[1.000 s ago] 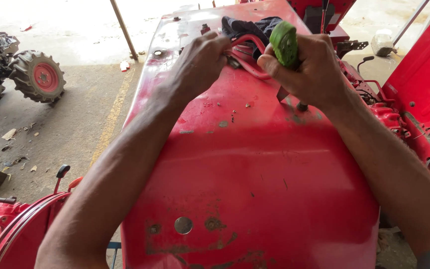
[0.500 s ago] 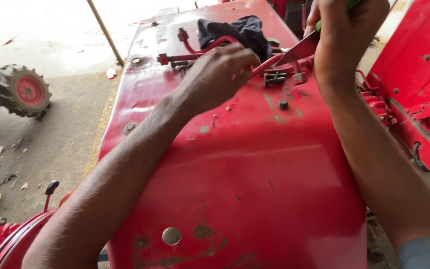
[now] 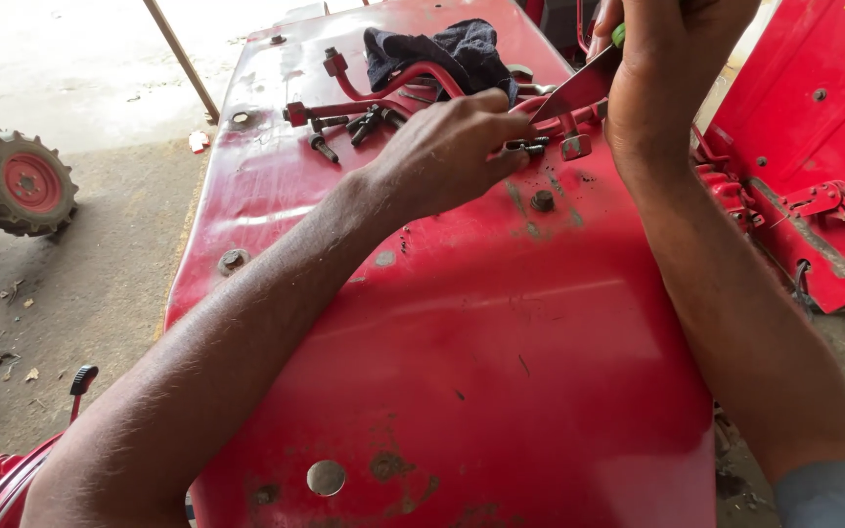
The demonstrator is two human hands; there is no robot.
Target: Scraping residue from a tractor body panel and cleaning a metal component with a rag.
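Left hand [image 3: 447, 147] lies knuckles-up on the red sheet-metal panel [image 3: 462, 332], fingers curled and pinched on a small dark fastener [image 3: 523, 147] at a bracket. Right hand [image 3: 672, 64], raised above and just beside it, is closed in a fist round a green-handled tool [image 3: 618, 35] whose flat metal blade [image 3: 579, 90] slopes down to the left, its tip meeting the left fingertips at that fastener. The two hands thus converge on one point near the far end of the panel.

Just beside that point: a small square metal piece [image 3: 573, 149] and a round nut or stud [image 3: 541, 200] standing on the panel. Farther off lie red bent tubes [image 3: 393, 86], loose dark bolts [image 3: 323, 149] and a dark cloth [image 3: 442, 49]. Other red machine parts [image 3: 814, 215] sit to the right; a small lugged wheel [image 3: 20, 184] rests on the concrete floor [image 3: 80, 284] to the left.

Hazards, as judged: the blade tip is touching the bare fingers, so a slip under pressure could nick them; the panel slopes and is smooth, so a released fastener or the loose bolts could roll off onto the floor
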